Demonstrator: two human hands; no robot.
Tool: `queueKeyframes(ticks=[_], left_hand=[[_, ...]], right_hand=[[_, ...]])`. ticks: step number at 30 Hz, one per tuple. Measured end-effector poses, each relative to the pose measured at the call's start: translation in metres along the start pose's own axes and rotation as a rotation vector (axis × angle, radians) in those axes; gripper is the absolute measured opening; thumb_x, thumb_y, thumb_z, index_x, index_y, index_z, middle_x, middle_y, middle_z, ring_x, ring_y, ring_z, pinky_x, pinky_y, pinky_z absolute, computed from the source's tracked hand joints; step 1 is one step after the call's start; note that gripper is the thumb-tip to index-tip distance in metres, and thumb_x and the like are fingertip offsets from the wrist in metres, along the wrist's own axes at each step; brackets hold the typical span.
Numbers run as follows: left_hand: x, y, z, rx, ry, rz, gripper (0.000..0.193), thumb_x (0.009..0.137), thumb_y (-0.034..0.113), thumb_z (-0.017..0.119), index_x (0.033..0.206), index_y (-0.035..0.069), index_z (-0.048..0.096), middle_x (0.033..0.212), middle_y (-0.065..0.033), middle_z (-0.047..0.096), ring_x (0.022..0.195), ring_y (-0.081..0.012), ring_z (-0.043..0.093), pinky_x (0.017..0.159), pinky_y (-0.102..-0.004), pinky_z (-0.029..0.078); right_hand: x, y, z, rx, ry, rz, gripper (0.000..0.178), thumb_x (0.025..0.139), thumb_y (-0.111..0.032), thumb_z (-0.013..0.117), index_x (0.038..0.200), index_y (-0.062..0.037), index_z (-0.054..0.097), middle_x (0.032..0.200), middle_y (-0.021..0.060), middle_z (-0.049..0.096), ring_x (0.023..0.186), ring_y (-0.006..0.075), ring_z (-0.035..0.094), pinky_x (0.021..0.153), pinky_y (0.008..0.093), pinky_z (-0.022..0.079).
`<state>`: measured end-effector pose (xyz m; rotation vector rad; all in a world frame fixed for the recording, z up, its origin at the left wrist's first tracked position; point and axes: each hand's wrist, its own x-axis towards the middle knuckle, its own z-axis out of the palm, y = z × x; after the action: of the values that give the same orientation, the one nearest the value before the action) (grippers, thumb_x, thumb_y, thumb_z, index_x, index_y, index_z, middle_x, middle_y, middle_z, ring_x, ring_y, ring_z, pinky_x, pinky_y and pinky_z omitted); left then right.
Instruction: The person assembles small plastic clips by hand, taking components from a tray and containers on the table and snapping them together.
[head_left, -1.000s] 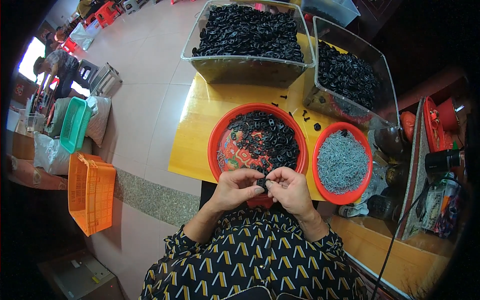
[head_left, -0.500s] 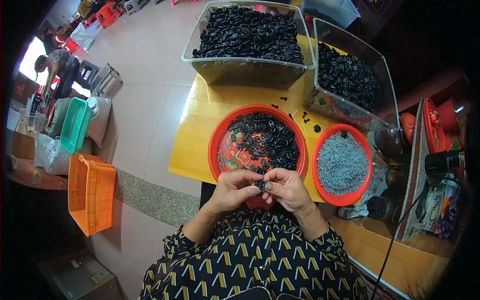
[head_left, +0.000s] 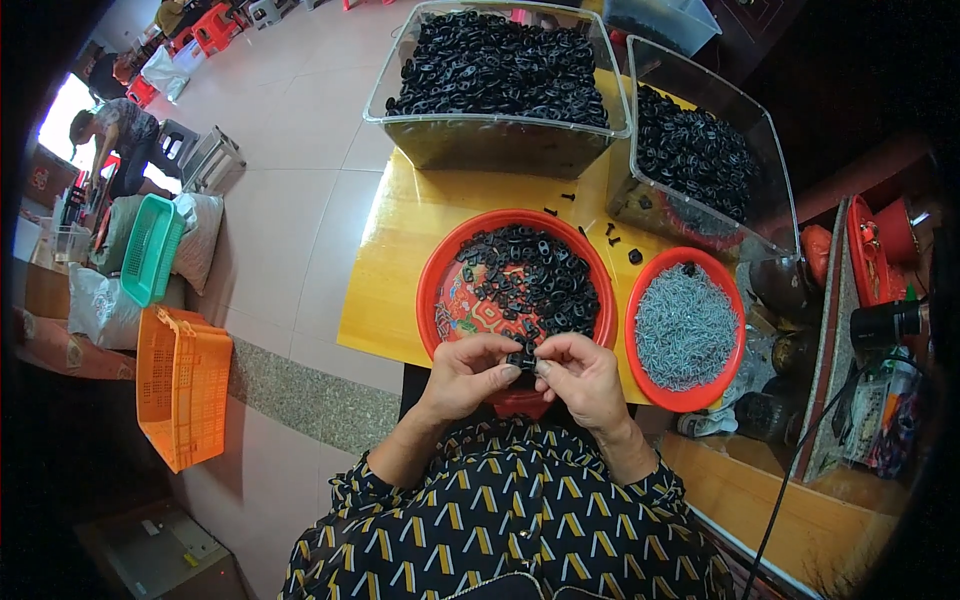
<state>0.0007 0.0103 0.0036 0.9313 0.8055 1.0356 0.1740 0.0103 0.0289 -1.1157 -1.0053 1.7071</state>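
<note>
**Small black part pinched between both hands**

Beyond the hands, two clear bins (head_left: 500,140) heaped with black parts on a yellow table (head_left: 400,270). Just ahead of the fingers, a red bowl (head_left: 432,290) of black plastic pieces; right of the right hand, a smaller red bowl (head_left: 735,340) of grey metal bits. Left hand (head_left: 465,375) and right hand (head_left: 580,380) curled nearly closed, fingertips meeting, gripping one small black part (head_left: 520,360) between them above the near rim.

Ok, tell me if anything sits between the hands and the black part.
Nothing visible does. The left hand and right hand both pinch the black part directly, over the near rim of the red bowl.
</note>
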Motion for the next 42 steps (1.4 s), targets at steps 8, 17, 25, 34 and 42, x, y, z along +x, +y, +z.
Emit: queueKeyframes(ticks=[8,17,25,34,42], left_hand=[[0.001,-0.005,-0.002,-0.257,-0.006,-0.053,0.027,0.073,0.001,0.061,0.098,-0.005,0.053,0.076,-0.0074,0.057,0.064,-0.0120,0.054,0.058,-0.0232,0.044],[0.001,-0.007,-0.002,-0.215,-0.015,-0.002,0.026,0.075,0.000,0.060,0.099,-0.002,0.053,0.080,-0.0040,0.057,0.067,-0.0082,0.054,0.057,-0.0199,0.044],[0.000,-0.003,0.002,-0.098,0.002,-0.003,0.027,0.075,-0.001,0.060,0.101,-0.003,0.053,0.082,-0.0038,0.057,0.071,-0.0084,0.054,0.063,-0.0213,0.045],[-0.001,-0.002,0.001,-0.044,-0.010,0.016,0.028,0.075,-0.002,0.060,0.101,-0.003,0.052,0.083,-0.0036,0.057,0.073,-0.0081,0.053,0.065,-0.0211,0.045],[-0.002,0.001,0.004,0.002,-0.017,0.006,0.027,0.075,-0.001,0.060,0.101,-0.003,0.052,0.083,-0.0019,0.055,0.075,-0.0075,0.052,0.067,-0.0205,0.044]], right_hand=[[-0.006,-0.006,0.001,0.056,-0.085,-0.055,0.020,0.077,0.002,0.057,0.096,0.0031,0.051,0.078,0.0040,0.056,0.067,0.0083,0.056,0.058,0.0186,0.047],[-0.001,0.004,-0.005,-0.081,0.112,-0.071,0.010,0.080,-0.001,0.053,0.088,0.0027,0.056,0.069,0.0053,0.057,0.059,0.0087,0.054,0.052,0.0180,0.045],[-0.001,0.003,-0.001,0.130,0.090,0.012,0.011,0.080,-0.003,0.054,0.089,0.0034,0.056,0.071,0.0065,0.057,0.057,0.0093,0.056,0.049,0.0193,0.048],[-0.002,0.000,0.003,-0.017,0.100,0.074,0.011,0.078,-0.001,0.054,0.088,0.0030,0.055,0.071,0.0050,0.056,0.058,0.0082,0.056,0.048,0.0188,0.048],[-0.003,-0.001,0.005,-0.078,0.087,0.066,0.011,0.078,-0.002,0.055,0.088,0.0027,0.054,0.072,0.0039,0.056,0.058,0.0069,0.055,0.048,0.0176,0.046]])
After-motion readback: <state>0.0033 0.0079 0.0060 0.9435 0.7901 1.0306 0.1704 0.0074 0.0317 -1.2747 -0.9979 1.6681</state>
